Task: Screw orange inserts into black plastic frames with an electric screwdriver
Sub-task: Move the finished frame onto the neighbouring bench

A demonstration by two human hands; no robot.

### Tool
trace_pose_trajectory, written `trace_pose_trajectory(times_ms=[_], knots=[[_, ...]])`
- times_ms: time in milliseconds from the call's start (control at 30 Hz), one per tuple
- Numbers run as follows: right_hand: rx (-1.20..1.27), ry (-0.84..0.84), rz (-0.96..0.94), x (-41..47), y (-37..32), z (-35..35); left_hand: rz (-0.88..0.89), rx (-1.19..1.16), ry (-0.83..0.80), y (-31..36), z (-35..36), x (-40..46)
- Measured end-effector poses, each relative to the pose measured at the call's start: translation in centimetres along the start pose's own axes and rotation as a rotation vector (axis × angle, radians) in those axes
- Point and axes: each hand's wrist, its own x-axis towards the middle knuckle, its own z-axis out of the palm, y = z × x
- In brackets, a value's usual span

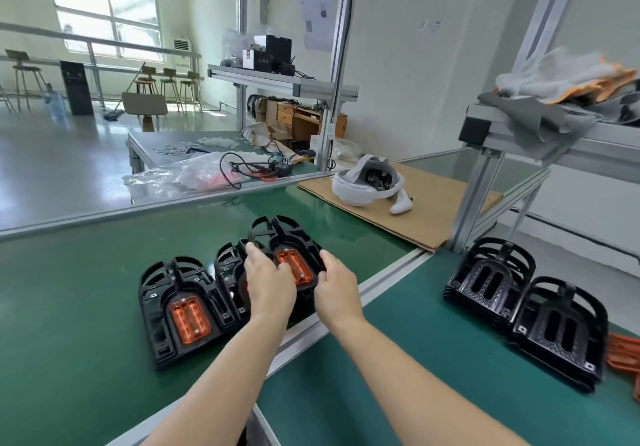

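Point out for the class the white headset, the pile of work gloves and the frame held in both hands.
white headset [360,187]: head view, front shell.
pile of work gloves [568,77]: head view, white knit top.
held frame [294,265]: head view, its orange insert.

On the left counter [86,290] three frames lie in a row; the nearest frame [180,310] sits leftmost, a middle frame [228,265] beside it. The farthest frame [287,248] is between the left hand [266,279] and right hand [336,290]. On the right counter [398,359] two stacks of frames [526,307] touch. Behind them, a headset [367,182] rests on cardboard [433,210]. Gloves [561,78], possibly several pairs, lie on a shelf [606,141] above.
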Motion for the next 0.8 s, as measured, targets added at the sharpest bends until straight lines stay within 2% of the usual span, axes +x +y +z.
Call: trace_pose_trajectory(times_ms=[100, 200, 400, 800], knots=[[-0.043, 0.038, 0.018, 1.6, 0.5, -0.5, 0.004, 0.267, -0.041, 0.4, 1.2, 1.0], [-0.109, 0.034, 0.009, 3.0, 1.2, -0.6, -0.009, 0.416, -0.088, 0.2, 2.0, 1.8], [-0.202, 0.018, 0.034, 4.5, 2.8, 0.0, -0.005, 0.6, -0.146, -1.0, 3.5, 2.3], [-0.298, 0.03, 0.004, 5.5, 4.0, 1.6, 0.144, 0.823, -0.07, -2.9, 3.6, 2.7]])
